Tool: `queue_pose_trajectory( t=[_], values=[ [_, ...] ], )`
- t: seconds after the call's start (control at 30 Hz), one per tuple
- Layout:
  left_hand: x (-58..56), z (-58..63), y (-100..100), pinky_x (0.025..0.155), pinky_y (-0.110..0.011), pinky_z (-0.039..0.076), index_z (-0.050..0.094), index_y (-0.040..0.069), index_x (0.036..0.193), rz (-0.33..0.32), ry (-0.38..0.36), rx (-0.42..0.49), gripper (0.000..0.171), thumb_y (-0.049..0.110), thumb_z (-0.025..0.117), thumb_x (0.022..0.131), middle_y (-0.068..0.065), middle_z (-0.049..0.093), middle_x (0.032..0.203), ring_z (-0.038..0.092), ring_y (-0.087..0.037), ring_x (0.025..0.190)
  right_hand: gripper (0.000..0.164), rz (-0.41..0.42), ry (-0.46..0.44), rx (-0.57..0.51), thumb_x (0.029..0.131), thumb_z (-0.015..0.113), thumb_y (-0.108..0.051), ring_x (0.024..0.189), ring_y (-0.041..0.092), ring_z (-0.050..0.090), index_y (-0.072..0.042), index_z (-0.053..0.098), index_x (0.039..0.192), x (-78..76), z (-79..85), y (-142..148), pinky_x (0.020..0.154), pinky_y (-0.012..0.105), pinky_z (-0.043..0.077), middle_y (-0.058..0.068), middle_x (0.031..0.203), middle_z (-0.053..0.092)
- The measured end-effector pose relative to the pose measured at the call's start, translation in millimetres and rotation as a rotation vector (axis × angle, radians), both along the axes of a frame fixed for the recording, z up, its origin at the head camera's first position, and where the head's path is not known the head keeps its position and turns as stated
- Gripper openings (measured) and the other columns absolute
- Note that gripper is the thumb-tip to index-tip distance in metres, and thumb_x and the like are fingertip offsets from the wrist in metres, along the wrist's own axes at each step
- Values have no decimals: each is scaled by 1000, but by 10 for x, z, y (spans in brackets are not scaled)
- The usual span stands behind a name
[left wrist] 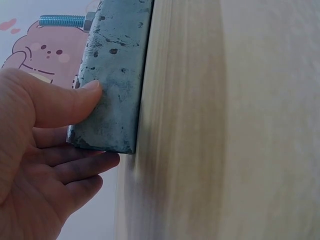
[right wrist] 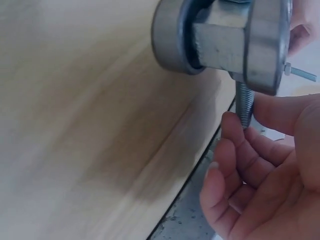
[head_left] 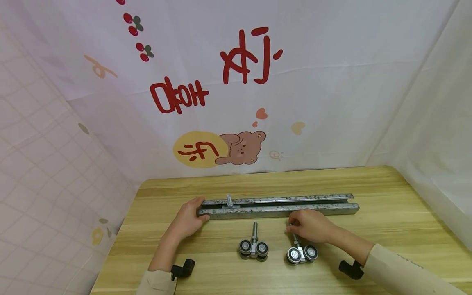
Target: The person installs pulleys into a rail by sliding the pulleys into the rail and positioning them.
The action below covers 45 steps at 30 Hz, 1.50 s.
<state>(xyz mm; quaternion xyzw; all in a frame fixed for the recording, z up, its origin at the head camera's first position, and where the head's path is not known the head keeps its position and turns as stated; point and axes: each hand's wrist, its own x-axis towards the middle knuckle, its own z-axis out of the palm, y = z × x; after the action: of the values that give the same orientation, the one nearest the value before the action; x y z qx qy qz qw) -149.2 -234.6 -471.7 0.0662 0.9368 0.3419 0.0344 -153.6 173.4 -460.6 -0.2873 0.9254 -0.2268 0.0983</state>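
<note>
A long steel channel track (head_left: 258,212), scuffed with dark marks, lies across the table. My left hand (head_left: 187,219) grips its left end; in the left wrist view the thumb presses the face of the track (left wrist: 112,100), with fingers around the end. Near that end a threaded bolt (left wrist: 62,20) with a nut stands out of the slot; whatever carries it inside is mostly hidden. My right hand (head_left: 311,225) pinches the threaded stem (right wrist: 244,105) of a roller trolley (head_left: 302,254), whose wheels point toward me. A second roller trolley (head_left: 253,248) lies to its left, untouched.
The wood-grain table (head_left: 206,266) meets a white printed cloth (head_left: 332,82) behind, with more cloth hanging at both sides. Black wrist mounts (head_left: 183,269) sit on both forearms.
</note>
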Motion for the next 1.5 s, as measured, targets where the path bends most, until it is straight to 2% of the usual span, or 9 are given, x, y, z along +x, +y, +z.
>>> queue_pose_trajectory(
  t=[0.33,0.67,0.9,1.5],
  values=[
    [-7,-24,-1,117,-58,40,51,-7,151,-8,15,0,66,9,79,94,-27,51,153,45,-44,144,17,-19,-53,18,94,79,-29,67,1,54,-15,72,88,-7,45,28,61,27,50,-13,78,66],
    [-9,-20,-1,117,-58,40,50,-8,151,-7,14,6,66,9,79,93,-27,50,153,45,-44,144,15,-11,-61,-61,92,80,-21,66,0,54,-16,71,82,20,89,66,60,25,49,-14,74,65],
    [-6,-12,-2,116,-58,42,51,-8,150,-11,22,7,66,8,80,93,-27,51,152,46,-45,143,10,-10,-75,-126,94,79,-16,67,-1,59,-14,75,85,58,167,92,59,24,51,-15,76,68],
    [-18,-37,-12,117,-58,41,51,-9,150,-9,21,1,66,9,79,94,-28,51,153,45,-44,144,4,15,-3,-170,93,80,-11,75,-1,64,-11,76,94,137,337,200,64,26,56,-15,83,69]
  ],
)
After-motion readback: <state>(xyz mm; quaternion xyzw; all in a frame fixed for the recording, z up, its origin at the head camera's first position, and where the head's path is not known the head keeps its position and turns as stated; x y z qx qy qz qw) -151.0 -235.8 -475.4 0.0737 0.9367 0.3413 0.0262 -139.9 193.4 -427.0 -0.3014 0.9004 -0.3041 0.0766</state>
